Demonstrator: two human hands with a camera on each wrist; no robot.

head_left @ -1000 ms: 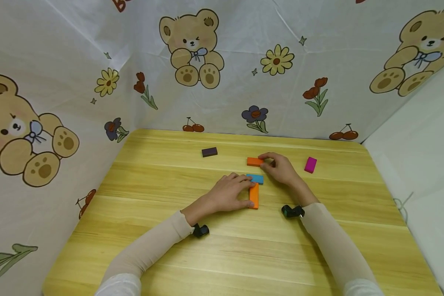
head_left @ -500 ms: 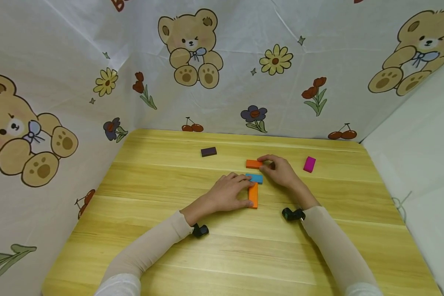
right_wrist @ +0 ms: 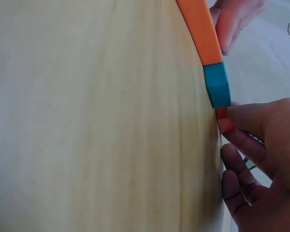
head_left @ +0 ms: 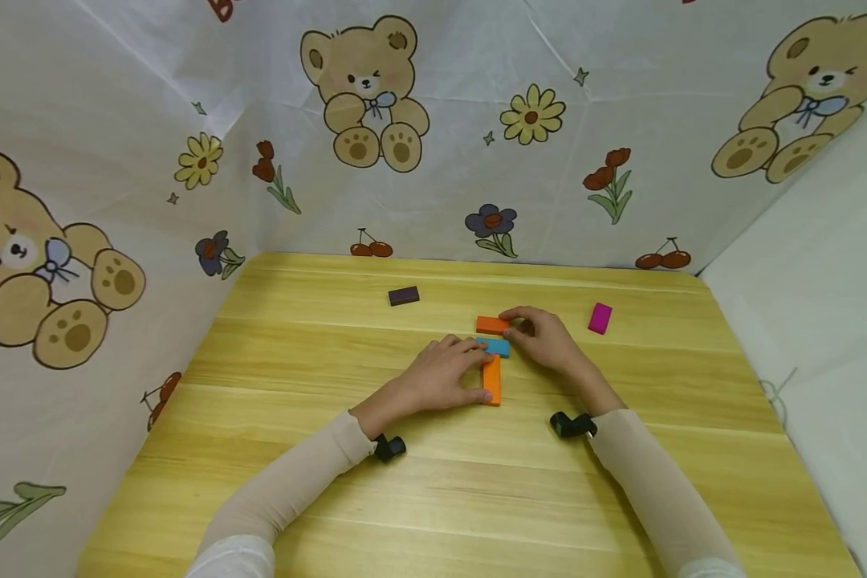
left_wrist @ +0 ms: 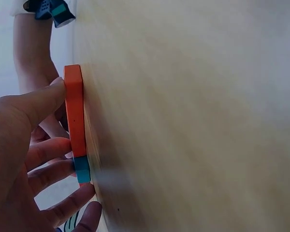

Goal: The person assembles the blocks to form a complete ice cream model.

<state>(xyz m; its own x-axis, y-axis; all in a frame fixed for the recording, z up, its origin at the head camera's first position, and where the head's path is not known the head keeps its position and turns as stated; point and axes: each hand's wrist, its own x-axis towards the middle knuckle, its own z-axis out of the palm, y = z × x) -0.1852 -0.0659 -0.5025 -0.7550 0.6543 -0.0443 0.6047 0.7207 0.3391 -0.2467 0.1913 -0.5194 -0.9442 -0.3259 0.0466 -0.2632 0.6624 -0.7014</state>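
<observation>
A long orange block (head_left: 491, 380) lies pointing away from me on the table. My left hand (head_left: 441, 376) holds it, thumb near its close end and index finger near its far end, while other fingers touch the blue block (head_left: 497, 348). That blue block lies crosswise against the orange block's far end. Just beyond it is a red-orange block (head_left: 489, 325), also crosswise, whose right end my right hand (head_left: 547, 337) pinches between thumb and fingers. In the right wrist view, the red-orange block (right_wrist: 224, 121) is partly hidden behind the blue block (right_wrist: 217, 86).
A dark brown block (head_left: 404, 296) lies toward the back left of the wooden table (head_left: 433, 498). To the right of my right hand is a magenta block (head_left: 600, 319). A white cloth printed with bears (head_left: 367, 96) hangs along the table's back and left edges.
My right hand has drawn the red-orange block toward me, narrowing the gap to the blue block. The left hand has kept its place on the orange and blue blocks.
</observation>
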